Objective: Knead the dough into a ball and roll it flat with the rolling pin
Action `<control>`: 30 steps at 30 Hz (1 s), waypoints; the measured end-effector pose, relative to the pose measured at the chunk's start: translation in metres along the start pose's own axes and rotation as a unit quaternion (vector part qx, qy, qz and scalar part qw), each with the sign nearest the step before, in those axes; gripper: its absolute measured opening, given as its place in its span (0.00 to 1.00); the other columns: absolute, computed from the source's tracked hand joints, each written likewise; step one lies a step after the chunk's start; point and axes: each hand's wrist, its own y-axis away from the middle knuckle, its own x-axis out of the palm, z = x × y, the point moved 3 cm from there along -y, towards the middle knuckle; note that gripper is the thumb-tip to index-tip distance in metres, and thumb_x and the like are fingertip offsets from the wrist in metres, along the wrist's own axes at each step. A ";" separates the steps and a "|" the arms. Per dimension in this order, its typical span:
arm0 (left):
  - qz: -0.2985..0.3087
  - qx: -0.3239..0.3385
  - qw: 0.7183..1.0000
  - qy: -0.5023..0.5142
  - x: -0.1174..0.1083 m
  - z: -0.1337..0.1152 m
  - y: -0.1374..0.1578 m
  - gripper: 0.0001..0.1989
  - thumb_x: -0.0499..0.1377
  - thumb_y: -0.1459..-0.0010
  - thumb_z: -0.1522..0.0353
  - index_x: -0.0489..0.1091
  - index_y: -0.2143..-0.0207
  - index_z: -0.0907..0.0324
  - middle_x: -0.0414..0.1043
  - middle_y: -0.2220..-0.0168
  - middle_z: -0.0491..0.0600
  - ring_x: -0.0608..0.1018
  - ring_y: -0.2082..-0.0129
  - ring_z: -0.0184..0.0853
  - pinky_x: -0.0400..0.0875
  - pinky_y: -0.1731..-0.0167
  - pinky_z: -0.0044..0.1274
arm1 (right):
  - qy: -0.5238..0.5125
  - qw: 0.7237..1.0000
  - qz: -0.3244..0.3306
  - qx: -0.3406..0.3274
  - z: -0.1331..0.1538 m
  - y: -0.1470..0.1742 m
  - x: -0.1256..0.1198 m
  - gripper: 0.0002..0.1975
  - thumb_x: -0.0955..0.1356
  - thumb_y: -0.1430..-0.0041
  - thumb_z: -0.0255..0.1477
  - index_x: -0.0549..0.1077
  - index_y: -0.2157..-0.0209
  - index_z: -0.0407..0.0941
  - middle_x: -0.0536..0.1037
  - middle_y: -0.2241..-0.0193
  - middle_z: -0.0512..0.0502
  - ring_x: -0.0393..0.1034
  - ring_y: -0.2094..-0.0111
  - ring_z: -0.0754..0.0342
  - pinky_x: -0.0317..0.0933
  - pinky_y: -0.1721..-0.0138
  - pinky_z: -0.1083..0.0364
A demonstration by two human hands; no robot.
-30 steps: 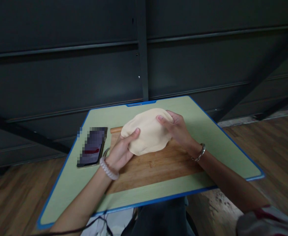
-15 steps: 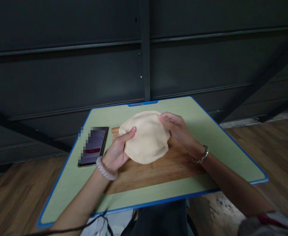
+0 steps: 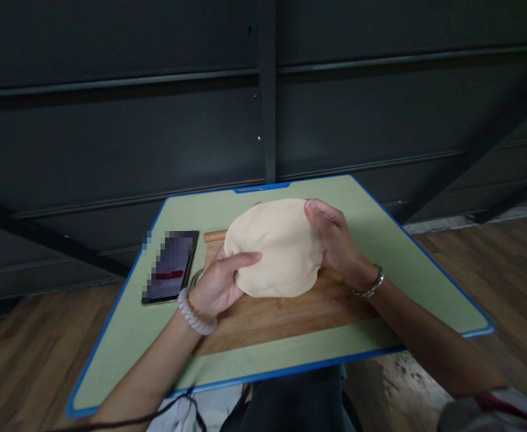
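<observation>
One dough round [image 3: 277, 249], one cutting board [image 3: 286, 315], one phone [image 3: 170, 267], two bracelets [image 3: 194, 313].

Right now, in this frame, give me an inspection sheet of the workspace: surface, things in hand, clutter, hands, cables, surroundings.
Surface: green table with blue edging; a wooden board lies on it.
Things in hand: flat round dough, held over the board.
Clutter: phone lying left of the board.
Hands: left hand grips the dough's left edge, beaded bracelet at its wrist; right hand grips the right edge, metal bangle at its wrist.
Cables: dark cable across the near left forearm.
Surroundings: dark panelled wall, wooden floor.
</observation>
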 end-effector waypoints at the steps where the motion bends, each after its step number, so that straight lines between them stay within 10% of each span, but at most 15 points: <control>1: 0.003 0.005 1.000 -0.002 0.001 -0.001 0.000 0.36 0.63 0.54 0.74 0.58 0.41 0.56 0.71 0.50 0.52 0.69 0.46 0.45 0.65 0.46 0.34 | -0.009 1.000 0.002 -0.001 0.001 0.000 0.000 0.19 0.64 0.46 0.49 0.67 0.71 0.46 0.68 0.76 0.50 0.61 0.75 0.57 0.57 0.76 0.58; 19: 0.013 -0.018 0.999 0.029 0.004 0.004 -0.003 0.35 0.58 0.54 0.78 0.58 0.42 0.57 0.75 0.54 0.49 0.73 0.51 0.43 0.71 0.51 0.32 | -0.035 0.997 0.070 -0.004 0.012 0.006 0.003 0.15 0.68 0.48 0.41 0.75 0.62 0.47 0.77 0.66 0.48 0.69 0.70 0.56 0.62 0.74 0.58; 30: 0.014 -0.005 0.998 0.065 0.005 -0.001 -0.008 0.27 0.50 0.44 0.54 0.63 0.45 0.59 0.72 0.52 0.52 0.72 0.50 0.44 0.67 0.50 0.35 | 0.046 0.996 0.069 -0.045 0.010 0.011 0.007 0.12 0.68 0.46 0.39 0.77 0.66 0.47 0.76 0.69 0.50 0.67 0.71 0.57 0.59 0.74 0.59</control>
